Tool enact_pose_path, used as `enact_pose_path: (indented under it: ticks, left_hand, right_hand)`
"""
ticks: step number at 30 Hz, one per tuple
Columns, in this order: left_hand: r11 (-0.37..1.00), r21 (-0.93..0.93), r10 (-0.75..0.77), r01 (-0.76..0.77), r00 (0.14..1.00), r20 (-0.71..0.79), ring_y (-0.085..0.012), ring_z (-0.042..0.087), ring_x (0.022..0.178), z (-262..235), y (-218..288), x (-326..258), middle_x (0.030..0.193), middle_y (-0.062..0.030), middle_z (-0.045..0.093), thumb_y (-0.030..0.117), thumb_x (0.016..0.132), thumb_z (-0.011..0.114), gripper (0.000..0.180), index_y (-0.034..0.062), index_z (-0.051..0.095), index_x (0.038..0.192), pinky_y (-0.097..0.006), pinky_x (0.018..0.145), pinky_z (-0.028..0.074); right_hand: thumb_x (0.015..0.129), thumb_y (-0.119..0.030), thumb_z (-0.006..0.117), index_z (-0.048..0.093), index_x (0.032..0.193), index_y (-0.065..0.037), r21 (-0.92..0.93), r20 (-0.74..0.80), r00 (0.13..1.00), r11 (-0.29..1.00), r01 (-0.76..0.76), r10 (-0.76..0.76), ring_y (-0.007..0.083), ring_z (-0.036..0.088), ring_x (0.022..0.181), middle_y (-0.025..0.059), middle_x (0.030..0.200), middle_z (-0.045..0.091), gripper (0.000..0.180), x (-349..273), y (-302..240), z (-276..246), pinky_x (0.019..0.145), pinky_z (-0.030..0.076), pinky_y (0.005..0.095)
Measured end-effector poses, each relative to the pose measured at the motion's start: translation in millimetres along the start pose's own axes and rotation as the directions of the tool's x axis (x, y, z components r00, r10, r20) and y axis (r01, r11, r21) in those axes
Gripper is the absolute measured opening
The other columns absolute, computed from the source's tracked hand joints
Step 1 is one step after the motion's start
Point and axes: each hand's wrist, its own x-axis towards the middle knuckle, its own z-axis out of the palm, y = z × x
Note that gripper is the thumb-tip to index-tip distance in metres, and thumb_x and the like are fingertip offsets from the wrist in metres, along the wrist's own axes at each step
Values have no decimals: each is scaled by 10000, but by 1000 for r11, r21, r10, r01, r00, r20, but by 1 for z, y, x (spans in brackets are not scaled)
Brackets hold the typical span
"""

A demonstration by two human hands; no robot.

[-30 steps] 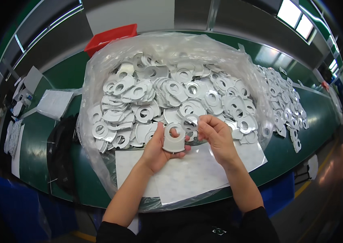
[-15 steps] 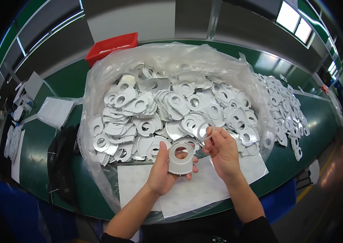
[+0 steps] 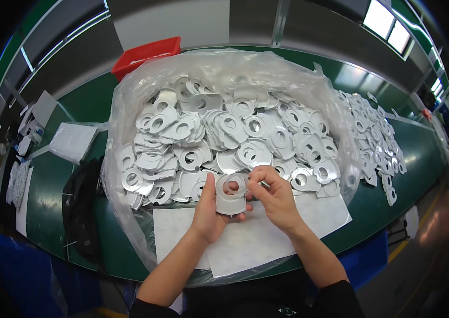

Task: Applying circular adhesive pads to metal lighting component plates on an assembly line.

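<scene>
My left hand (image 3: 208, 214) is closed around a white flat plate (image 3: 230, 205) with a rounded end and a large round hole. Its thumb lies along the left edge, and fingers show behind and through the hole. Close by on the right, my right hand (image 3: 277, 201) pinches a thin pale ring (image 3: 243, 179) at the plate's upper right edge. The ring overlaps the hole; whether it lies fully flat against the plate I cannot tell. Beyond both hands, a big heap of similar white plates (image 3: 230, 127) fills an opened clear plastic bag (image 3: 124, 100).
White sheets (image 3: 256, 244) lie beneath my hands on the green table (image 3: 415, 164). More pale pieces (image 3: 373, 138) are spread at the right. A red bin (image 3: 147, 55) stands at the back left, a wrapped white packet (image 3: 73, 142) and a black cloth item (image 3: 82, 212) at the left.
My right hand has moved left and slightly down, bringing the pale ring from above the heap onto the plate. My left hand with the plate has risen a little.
</scene>
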Motion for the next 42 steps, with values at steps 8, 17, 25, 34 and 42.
enact_pose_path:
  ticks: [8,17,25,34,42]
  left_hand:
    - [1000,-12,8,-9,1000,-30,-219,610,777,2,0,1,947,-95,621,603,952,169,674,69,576,1009,-317,585,492]
    - [1000,-19,-2,1,999,-36,-220,611,767,2,-1,3,935,-91,621,600,954,171,662,76,575,974,-311,569,489]
    - [1000,-26,-3,2,999,-34,-226,608,765,2,-1,3,927,-95,615,603,954,182,648,82,568,936,-316,559,492]
    - [1000,-17,-8,8,1000,-31,-219,609,764,1,-2,3,932,-94,616,614,949,184,652,82,563,955,-312,553,489]
    - [999,37,1,1,999,-38,-192,613,781,-5,-6,4,930,-76,610,329,952,411,302,64,545,1002,-299,579,481]
  right_hand:
    - [905,-89,596,569,909,-10,-5,76,988,991,-132,132,82,520,707,55,1073,479,83,0,6,0,602,451,210]
    - [882,-81,627,587,903,8,24,73,987,990,-142,140,69,535,640,60,1060,499,99,2,12,-3,567,465,185]
    - [878,-90,635,601,873,15,-16,59,991,993,-119,120,72,541,650,59,1035,518,111,3,12,-3,565,473,191]
    - [874,-92,641,603,865,16,-39,55,990,991,-126,128,74,545,642,60,1034,521,115,1,10,-2,561,474,194]
    - [874,-63,633,600,882,18,-80,59,991,990,-117,122,76,537,697,66,1070,484,88,1,9,-2,575,473,188]
